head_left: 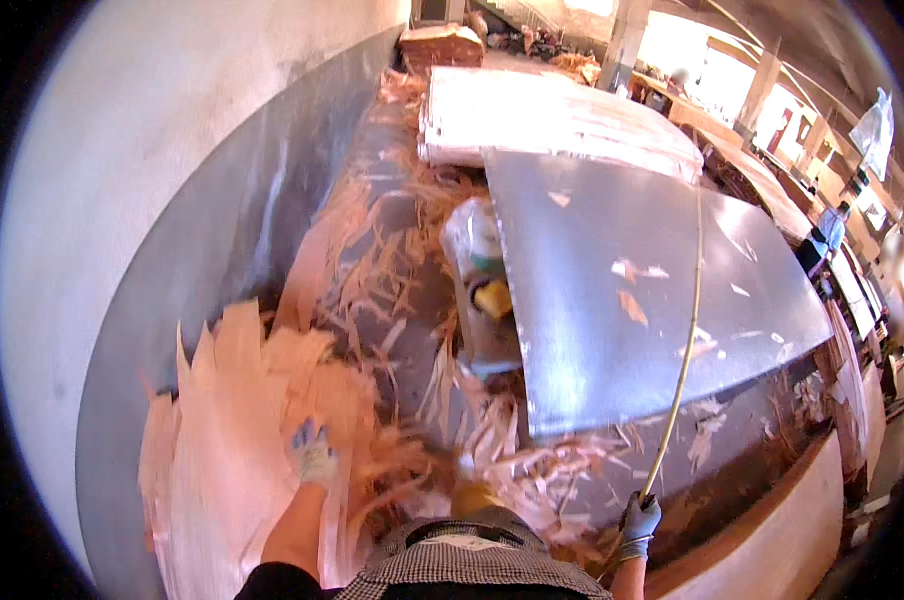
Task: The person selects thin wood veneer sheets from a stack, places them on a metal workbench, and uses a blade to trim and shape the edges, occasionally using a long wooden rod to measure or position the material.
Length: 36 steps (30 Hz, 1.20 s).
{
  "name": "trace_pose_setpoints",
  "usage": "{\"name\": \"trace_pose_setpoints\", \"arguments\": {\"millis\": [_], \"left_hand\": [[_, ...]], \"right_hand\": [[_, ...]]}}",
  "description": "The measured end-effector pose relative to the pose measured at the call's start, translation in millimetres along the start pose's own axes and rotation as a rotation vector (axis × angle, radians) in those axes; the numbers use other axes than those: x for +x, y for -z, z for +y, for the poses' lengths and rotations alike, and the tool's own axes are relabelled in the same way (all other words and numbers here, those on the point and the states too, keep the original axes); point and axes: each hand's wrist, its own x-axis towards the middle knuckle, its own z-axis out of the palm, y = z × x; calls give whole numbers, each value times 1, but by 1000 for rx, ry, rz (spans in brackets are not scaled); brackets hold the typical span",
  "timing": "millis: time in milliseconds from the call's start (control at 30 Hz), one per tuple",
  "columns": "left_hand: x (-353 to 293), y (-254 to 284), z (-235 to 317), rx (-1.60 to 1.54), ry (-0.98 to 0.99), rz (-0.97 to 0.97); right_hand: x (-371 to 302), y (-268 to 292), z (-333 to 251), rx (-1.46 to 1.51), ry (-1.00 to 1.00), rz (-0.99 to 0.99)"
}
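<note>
My left hand (315, 456), in a pale glove with bluish fingertips, rests on a stack of thin, ragged wood veneer sheets (234, 425) at the left. Its fingers look spread and flat, though the picture is slightly blurred there. My right hand (639, 527), in a grey-blue glove with dark fingers, is closed round the lower end of a long, thin yellowish stick (684, 370). The stick rises away from me, slightly bowed, across a large smooth grey board (642, 290) with several veneer scraps on it.
Loose veneer strips (387, 250) litter the floor. Beside the board stand a clear plastic bag (470, 235) and something yellow (492, 298). Behind it is a pale veneer stack (552, 115). A wall (202, 230) runs along the left; a person (825, 238) stands far right.
</note>
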Motion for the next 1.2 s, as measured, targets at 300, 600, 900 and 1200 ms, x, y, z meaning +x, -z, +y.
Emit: {"name": "trace_pose_setpoints", "arguments": {"millis": [300,600,900,1200], "left_hand": [[73,3,-79,55,255,-949],[273,13,-109,-21,349,-1039],[678,45,-11,-130,-7,-814],[930,65,140,-876,-431,-935]], "right_hand": [[163,-227,-160,317,-80,-252],[311,-461,-316,381,85,-287],[412,-700,-375,873,-287,-595],[412,-940,-461,869,-393,-348]]}}
